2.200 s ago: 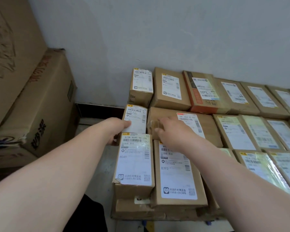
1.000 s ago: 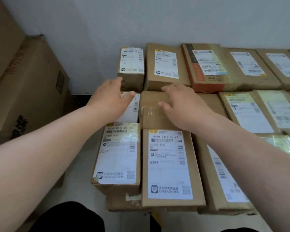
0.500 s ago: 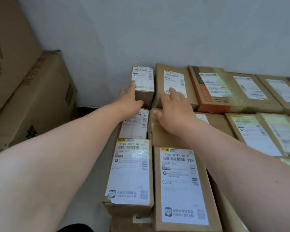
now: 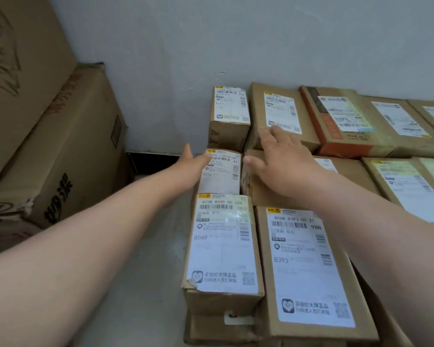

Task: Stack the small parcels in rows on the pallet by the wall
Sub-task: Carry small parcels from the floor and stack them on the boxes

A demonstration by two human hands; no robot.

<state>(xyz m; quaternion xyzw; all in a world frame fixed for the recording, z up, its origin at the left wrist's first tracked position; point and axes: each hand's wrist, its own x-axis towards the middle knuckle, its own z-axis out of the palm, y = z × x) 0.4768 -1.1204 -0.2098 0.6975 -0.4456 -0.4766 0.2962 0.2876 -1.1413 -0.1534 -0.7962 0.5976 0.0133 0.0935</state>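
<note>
Small brown parcels with white labels lie in rows against the grey wall; what they rest on is hidden. My left hand (image 4: 189,165) lies with straight fingers against the left side of the narrow middle-row parcel E716 (image 4: 221,175). My right hand (image 4: 280,156) is spread flat over the wider middle-row parcel (image 4: 268,194), its fingertips reaching the back-row parcel (image 4: 281,113). Another narrow parcel A717 (image 4: 229,113) stands at the back left corner. Parcels B049 (image 4: 223,244) and B393 (image 4: 308,269) fill the front row.
Large cardboard cartons (image 4: 68,151) are stacked on the left, close to the wall (image 4: 236,41). A strip of pale floor (image 4: 140,271) runs between them and the parcels. More labelled parcels (image 4: 348,121) continue to the right.
Both hands have drawn back from the back-row parcels to the middle row. The left hand dropped from parcel A717 to the side of E716.
</note>
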